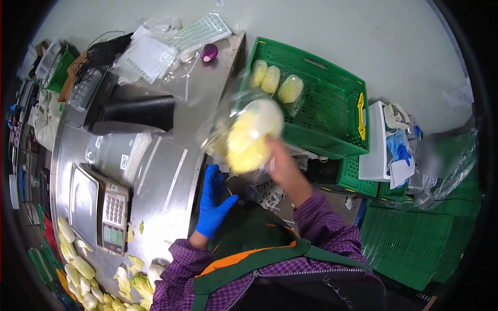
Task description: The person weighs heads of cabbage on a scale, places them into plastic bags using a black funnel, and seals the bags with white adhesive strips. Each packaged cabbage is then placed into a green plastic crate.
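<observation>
My right hand, bare, is closed on the right side of a plastic-wrapped napa cabbage, which is blurred and held up in front of the green crate. Clear plastic trails off the cabbage's left side. My left hand, in a blue glove, is apart from the cabbage, below and left of it, with fingers spread and nothing held. Inside the crate, wrapped cabbages lie at its left end.
On the steel table are a scale, a black tray, plastic bags, a purple vegetable and loose cabbages. A white bin and green crates stand at the right.
</observation>
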The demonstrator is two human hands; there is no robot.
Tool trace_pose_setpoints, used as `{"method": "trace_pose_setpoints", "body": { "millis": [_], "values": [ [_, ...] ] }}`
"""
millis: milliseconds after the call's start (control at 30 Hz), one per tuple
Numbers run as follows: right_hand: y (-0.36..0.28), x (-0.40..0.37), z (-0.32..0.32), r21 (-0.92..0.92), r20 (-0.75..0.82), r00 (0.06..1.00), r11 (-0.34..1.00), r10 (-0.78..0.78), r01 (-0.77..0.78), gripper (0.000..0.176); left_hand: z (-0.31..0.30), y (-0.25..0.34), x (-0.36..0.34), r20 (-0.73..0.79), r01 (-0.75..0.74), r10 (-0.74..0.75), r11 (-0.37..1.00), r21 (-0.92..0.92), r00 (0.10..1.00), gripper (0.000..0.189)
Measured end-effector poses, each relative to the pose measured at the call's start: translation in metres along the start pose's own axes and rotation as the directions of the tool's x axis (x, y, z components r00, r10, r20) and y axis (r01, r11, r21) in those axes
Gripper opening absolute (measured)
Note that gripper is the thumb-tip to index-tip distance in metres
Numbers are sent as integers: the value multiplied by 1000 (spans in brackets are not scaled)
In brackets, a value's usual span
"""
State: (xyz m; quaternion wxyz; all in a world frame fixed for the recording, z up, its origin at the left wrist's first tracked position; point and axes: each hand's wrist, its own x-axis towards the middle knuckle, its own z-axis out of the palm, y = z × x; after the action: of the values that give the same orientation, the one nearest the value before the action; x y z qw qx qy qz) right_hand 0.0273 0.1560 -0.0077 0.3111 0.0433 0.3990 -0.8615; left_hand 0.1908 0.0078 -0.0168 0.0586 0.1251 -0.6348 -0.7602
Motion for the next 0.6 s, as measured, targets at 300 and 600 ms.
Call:
{"method": "trace_pose_setpoints", "body": {
  "millis": [300,600],
  "values": [
    [-173,134,-251,-853,-417,655,521,-630,-42,84,0,-81,-13,-91,362,-357,931,45,929,45],
    [-128,261,-325,-817,-464,615,576,-637,-19,95,10,-109,-30,-223,485,-456,869,98,862,42]
  ]
}}
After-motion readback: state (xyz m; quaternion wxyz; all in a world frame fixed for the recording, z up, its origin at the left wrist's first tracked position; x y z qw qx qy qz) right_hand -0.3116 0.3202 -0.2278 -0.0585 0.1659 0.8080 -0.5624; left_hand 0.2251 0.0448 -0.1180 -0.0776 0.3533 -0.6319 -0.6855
